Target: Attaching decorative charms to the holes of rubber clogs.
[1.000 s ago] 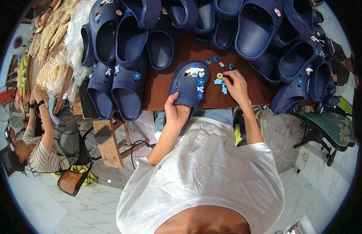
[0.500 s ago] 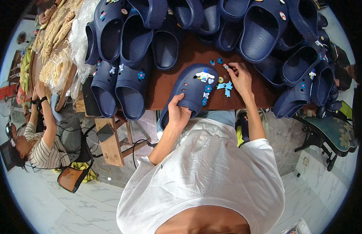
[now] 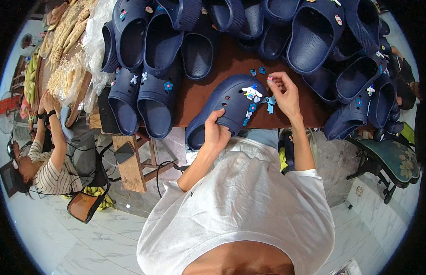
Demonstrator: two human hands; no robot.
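My left hand [image 3: 215, 134] is closed on a navy clog [image 3: 217, 103], thumb on its upper and fingers inside the foot opening. The clog lies tilted at the near edge of the brown table [image 3: 178, 110]. A white cartoon charm [image 3: 252, 93] and several blue ones are fixed along its right side. My right hand [image 3: 286, 94] pinches a small red-and-white shoe charm [image 3: 270, 79] just beyond the clog's toe. Beside that hand lies a light-blue bow-shaped charm [image 3: 270, 105], partly hidden by the clog. Farther back are two small blue charms [image 3: 262, 70].
Many navy clogs [image 3: 314, 43] crowd the back and both sides of the table, some decorated with charms. At far left, a person in a striped top [image 3: 52, 172] reaches toward a round tray of pale food [image 3: 61, 82]. A wooden stool [image 3: 132, 172] holds a phone [image 3: 125, 152].
My right hand has picked up the small charm and raised it slightly. My left hand has turned the clog's toe rightward, over part of the loose charms.
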